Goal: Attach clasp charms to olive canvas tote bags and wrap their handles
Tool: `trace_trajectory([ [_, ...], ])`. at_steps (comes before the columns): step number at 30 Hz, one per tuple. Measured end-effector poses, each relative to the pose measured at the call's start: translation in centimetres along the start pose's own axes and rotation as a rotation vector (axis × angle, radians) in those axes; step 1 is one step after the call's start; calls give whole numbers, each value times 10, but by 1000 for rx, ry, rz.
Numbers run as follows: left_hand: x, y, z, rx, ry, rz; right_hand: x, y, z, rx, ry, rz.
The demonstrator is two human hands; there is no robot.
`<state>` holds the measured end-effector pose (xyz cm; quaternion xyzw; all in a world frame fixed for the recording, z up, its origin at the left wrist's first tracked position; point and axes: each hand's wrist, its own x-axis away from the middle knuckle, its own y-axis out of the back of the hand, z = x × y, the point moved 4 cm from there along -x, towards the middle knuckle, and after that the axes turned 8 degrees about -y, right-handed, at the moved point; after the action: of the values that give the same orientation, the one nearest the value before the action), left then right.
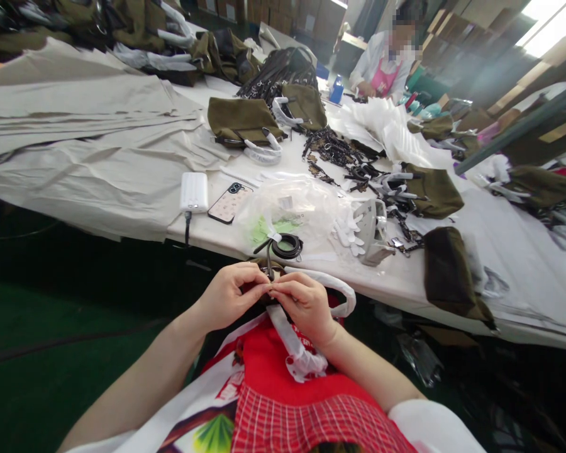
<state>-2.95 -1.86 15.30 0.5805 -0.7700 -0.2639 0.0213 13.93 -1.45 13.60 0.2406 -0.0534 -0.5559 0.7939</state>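
Note:
At the table's front edge, my left hand (pixel 231 292) and my right hand (pixel 306 305) meet fingertip to fingertip. Both are closed in a pinch; whatever is between the fingers is too small and covered to name. Just behind the fingertips shows part of an olive bag (pixel 258 264), mostly hidden by my hands. A white-wrapped handle (pixel 346 292) loops out to the right, and another wrapped handle (pixel 287 336) hangs over my red apron (pixel 273 352). A coiled black strap (pixel 287 246) lies on the table, one end running down towards my fingers.
Clear plastic bags (pixel 302 201), a grey tape dispenser (pixel 375 233), a phone (pixel 229 201) and a white power bank (pixel 194 192) lie close by. Farther back are olive bags (pixel 243 119), dark straps with metal clips (pixel 330 148) and a co-worker (pixel 384 66). Beige fabric (pixel 85 145) covers the left.

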Motion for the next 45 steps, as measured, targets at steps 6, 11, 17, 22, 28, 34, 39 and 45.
trace_trajectory([
  [6,2,-3,0,-42,-37,-19,0,-4,0,91,11,1],
  [11,5,-10,2,-96,-41,-40,0,-7,-4,124,3,-16],
  [17,10,-17,13,96,65,-168,2,-3,-3,103,45,-60],
  [22,14,-20,14,390,213,-201,7,1,4,137,144,-67],
  [28,16,-25,10,573,288,-277,9,3,10,97,217,-130],
  [34,19,-29,4,474,235,-375,7,5,11,2,206,-172],
  [39,18,-31,3,485,254,-426,7,5,17,32,215,-165],
  [45,18,-33,5,468,232,-434,5,3,15,38,172,-190],
])
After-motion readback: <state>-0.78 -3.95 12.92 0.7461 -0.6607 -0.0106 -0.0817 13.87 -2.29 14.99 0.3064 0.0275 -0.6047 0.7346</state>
